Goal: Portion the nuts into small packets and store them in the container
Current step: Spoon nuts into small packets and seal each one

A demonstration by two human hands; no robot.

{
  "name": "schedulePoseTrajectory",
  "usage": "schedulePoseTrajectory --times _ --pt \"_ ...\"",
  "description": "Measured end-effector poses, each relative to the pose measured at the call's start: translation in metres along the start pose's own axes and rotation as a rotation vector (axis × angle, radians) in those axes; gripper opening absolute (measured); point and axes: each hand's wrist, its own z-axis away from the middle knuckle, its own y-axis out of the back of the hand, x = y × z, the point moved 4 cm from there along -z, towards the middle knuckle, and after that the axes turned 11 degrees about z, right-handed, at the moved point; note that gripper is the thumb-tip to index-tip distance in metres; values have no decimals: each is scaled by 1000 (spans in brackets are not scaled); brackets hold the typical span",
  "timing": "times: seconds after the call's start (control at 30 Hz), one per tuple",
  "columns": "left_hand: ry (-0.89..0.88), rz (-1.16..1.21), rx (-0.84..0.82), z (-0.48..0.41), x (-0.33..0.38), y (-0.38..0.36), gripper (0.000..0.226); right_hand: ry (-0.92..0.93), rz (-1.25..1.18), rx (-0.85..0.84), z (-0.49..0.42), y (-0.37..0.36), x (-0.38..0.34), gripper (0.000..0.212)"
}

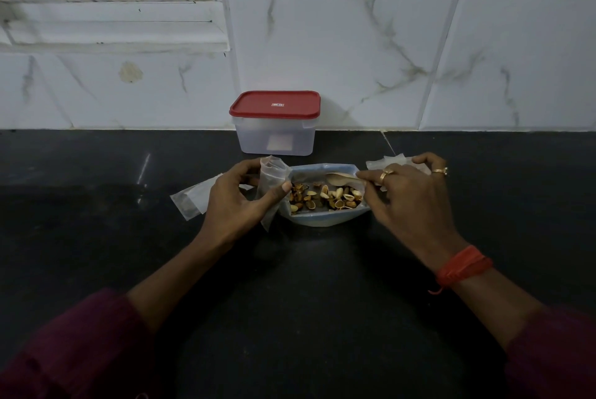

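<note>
Mixed nuts [325, 198] lie in an open pale-blue bag [322, 221] on the black counter. My left hand [235, 198] grips a small clear packet [272, 182], mouth up, at the bag's left end. My right hand [409, 195] pinches the handle of a light wooden spoon [338, 177], whose bowl hangs over the nuts. A clear container [274, 135] with a red lid [275, 104] stands shut behind the bag, against the wall.
More empty clear packets lie flat on the counter left of my left hand [193, 198] and behind my right hand [387, 161]. A white tiled wall [419, 60] closes the back of the black counter [306, 285].
</note>
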Motion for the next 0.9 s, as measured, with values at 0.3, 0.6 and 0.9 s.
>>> schedulePoseTrajectory --times 0.3,0.6,0.9 --pt "12 -6 -10 0 -1 0 63 -140 -200 -80 1 1 -5 21" --pt "18 2 -36 0 -1 -1 73 -175 -377 -194 8 -4 -27 19" --pt "23 11 -38 0 0 -2 77 -281 -539 -418 10 -9 -28 15"
